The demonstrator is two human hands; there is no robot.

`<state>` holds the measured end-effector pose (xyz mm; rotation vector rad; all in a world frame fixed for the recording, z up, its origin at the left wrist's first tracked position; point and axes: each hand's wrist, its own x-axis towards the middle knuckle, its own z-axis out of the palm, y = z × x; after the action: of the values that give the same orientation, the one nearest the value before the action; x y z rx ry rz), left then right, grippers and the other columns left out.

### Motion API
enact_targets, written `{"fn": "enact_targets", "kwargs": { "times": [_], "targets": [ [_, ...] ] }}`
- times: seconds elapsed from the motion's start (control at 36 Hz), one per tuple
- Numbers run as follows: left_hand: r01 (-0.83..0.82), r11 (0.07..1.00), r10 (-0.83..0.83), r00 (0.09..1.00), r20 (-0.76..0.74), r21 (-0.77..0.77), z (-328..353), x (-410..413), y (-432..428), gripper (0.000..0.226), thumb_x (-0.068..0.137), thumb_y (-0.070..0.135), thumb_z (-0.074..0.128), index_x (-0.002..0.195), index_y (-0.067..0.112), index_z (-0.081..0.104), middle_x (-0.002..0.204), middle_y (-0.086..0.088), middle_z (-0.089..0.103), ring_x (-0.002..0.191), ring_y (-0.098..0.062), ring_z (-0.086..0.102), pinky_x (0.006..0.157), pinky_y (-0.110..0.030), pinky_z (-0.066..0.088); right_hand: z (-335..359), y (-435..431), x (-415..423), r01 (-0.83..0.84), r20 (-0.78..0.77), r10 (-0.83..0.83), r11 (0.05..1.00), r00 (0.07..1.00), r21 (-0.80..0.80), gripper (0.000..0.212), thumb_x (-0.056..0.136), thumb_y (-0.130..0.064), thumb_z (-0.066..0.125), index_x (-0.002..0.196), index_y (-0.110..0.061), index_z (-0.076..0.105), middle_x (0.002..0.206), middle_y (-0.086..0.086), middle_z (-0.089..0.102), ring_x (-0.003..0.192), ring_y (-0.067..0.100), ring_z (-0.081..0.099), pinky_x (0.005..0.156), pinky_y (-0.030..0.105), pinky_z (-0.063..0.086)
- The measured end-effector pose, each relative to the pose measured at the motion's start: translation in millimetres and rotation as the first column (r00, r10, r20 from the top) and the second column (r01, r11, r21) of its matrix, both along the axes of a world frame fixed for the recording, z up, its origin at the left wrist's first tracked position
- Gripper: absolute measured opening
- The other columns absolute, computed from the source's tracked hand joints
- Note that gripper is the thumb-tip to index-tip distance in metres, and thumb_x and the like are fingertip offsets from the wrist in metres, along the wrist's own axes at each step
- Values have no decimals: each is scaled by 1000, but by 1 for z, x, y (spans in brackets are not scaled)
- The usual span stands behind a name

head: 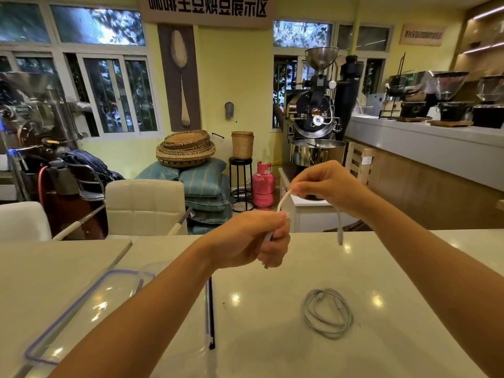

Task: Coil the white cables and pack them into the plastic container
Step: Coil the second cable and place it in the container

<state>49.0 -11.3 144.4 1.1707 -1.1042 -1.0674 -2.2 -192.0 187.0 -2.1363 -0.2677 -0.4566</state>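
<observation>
Both hands are raised above the white table (272,350) with a short white cable (283,200) stretched between them. My left hand (253,238) grips one part of it in a fist, and a cable end pokes out below the fist. My right hand (327,184) pinches the cable higher up, and the other end with its plug (339,237) hangs down from that hand. A second white cable (328,313) lies coiled on the table at the right. The clear plastic container (174,271) with a blue seal sits under my left forearm, its lid (76,309) beside it.
Two white chairs (144,205) stand behind the table's far edge. Beyond them are stacked cushions, woven baskets, a pink gas cylinder (263,185) and a coffee roaster (316,118). A counter with grinders runs along the right.
</observation>
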Motion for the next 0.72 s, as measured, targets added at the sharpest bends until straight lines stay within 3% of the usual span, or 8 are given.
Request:
{"fn": "enact_targets", "kwargs": {
  "times": [0.11,0.22,0.33,0.39,0.44,0.56,0.61,0.72],
  "targets": [
    [105,988,-118,986,-116,-114,7,-4,-2,30,83,38,56,62,18,49,49,10,48,43,-4,42,49,-18,38,-26,6,7,1,-84,26,950,996,312,16,88,-5,51,81,-8,65,44,-14,61,41,-5,50,44,6,39],
    [69,980,-102,979,-175,-187,11,0,-2,30,84,35,52,61,17,50,48,9,50,42,-5,44,50,-18,41,-58,20,12,92,-198,-25,936,980,340,28,91,-7,50,67,-16,61,35,-11,53,33,-3,40,38,9,32],
    [-38,978,-11,972,-236,-205,9,8,-1,30,85,32,48,60,17,52,47,8,48,42,-6,44,48,-18,42,-80,45,8,109,-240,-84,989,967,95,34,89,-5,53,60,-19,61,37,-8,50,37,2,38,36,13,31],
    [-153,970,98,957,-272,-190,6,12,-2,35,87,31,40,57,17,51,44,7,45,39,-7,42,46,-17,42,-88,55,8,83,-284,-93,995,954,-47,21,91,-5,49,86,-8,69,53,-7,49,42,5,39,38,17,34],
    [-279,945,219,928,-303,-173,3,16,-3,39,92,28,32,59,15,47,43,6,43,38,-8,41,45,-19,43,-93,63,7,44,-307,-105,979,946,-201,28,93,-5,44,117,-4,61,64,-5,51,46,2,42,36,9,35],
    [-471,874,445,874,-193,-121,-5,23,-3,39,98,26,24,64,14,39,43,7,42,40,-7,40,50,-21,40,-87,73,-1,-11,-231,-136,840,963,-542,30,94,-6,43,121,-7,58,102,12,68,62,6,55,57,10,45],
    [-519,849,513,855,-73,-103,-8,24,-3,38,99,25,25,65,13,39,44,7,43,42,-7,40,53,-22,37,-81,75,-4,8,-184,-175,746,967,-666,25,95,-11,42,112,-10,61,101,12,66,83,23,61,71,32,49],
    [-548,832,553,815,170,-81,-13,27,-1,37,99,24,27,65,14,40,44,9,46,45,-4,42,50,-15,39,-60,79,-16,14,-104,-163,596,981,-803,27,98,-21,36,108,-9,59,93,9,60,85,26,56,66,32,42]
  ]
}}
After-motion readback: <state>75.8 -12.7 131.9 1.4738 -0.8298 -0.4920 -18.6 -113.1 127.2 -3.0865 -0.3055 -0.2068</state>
